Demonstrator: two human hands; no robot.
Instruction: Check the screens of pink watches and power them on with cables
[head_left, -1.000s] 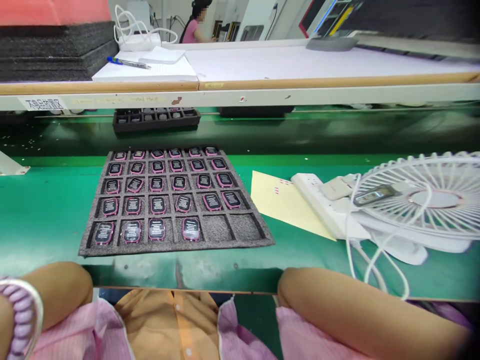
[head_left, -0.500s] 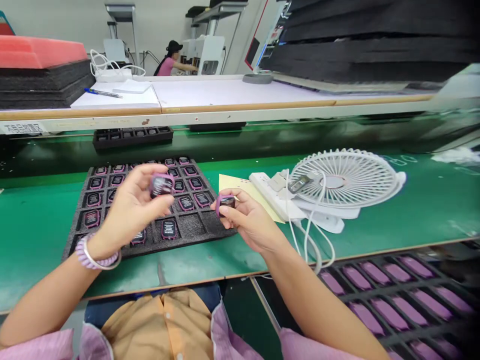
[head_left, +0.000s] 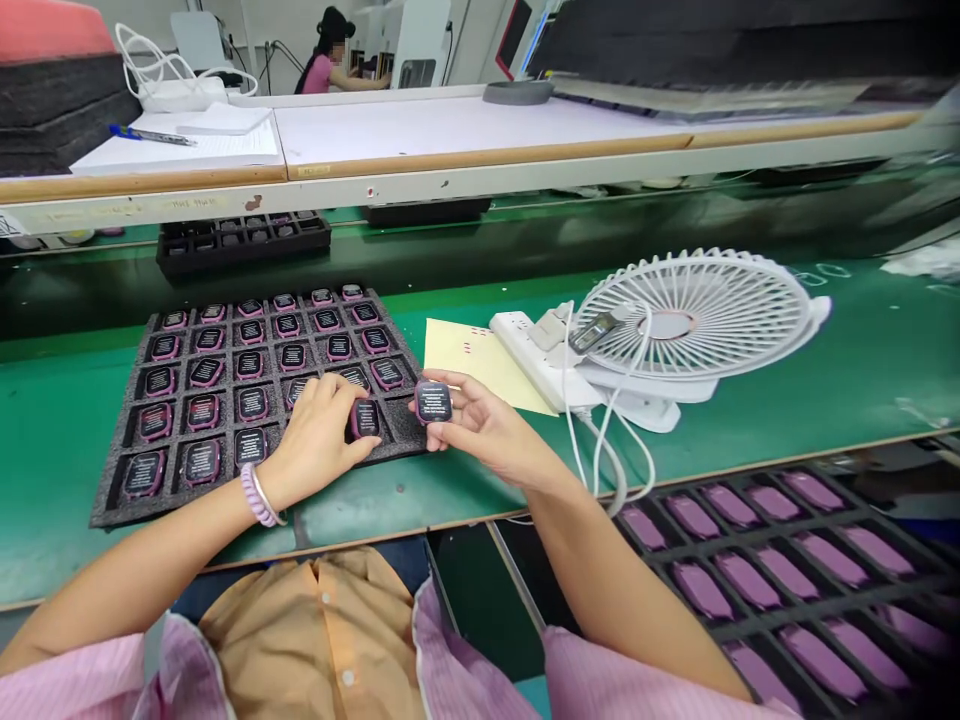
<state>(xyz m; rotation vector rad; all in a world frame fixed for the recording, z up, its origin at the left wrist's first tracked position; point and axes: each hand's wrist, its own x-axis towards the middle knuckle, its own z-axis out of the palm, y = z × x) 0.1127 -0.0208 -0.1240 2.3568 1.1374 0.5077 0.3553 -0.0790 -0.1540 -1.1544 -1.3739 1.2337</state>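
- Fingers of the left hand (head_left: 319,430) are pinching a purple-cased, rounded-square smartwatch (head_left: 366,419) with white text on its dark screen, thumb on the side nearest the body, the others curled over the top.
- That watch sits right at the near row of a dark grey foam tray (head_left: 172,500); honestly can't tell if it's fully seated in the slot.
- Left palm faces mostly down, forearm slanting in from the lower left, with a lilac coiled band (head_left: 254,497) around the wrist.
- Right hand (head_left: 491,430) has a second purple smartwatch (head_left: 433,402) pinched between thumb and fingers, screen facing the wearer, over the tray's near right corner.
- Right forearm angles up from the lower right, pink striped sleeve (head_left: 630,680) up around the elbow.
- Off to the right: pale yellow paper (head_left: 476,365), plus a round white plastic fan (head_left: 697,315) on the green tabletop (head_left: 750,425).
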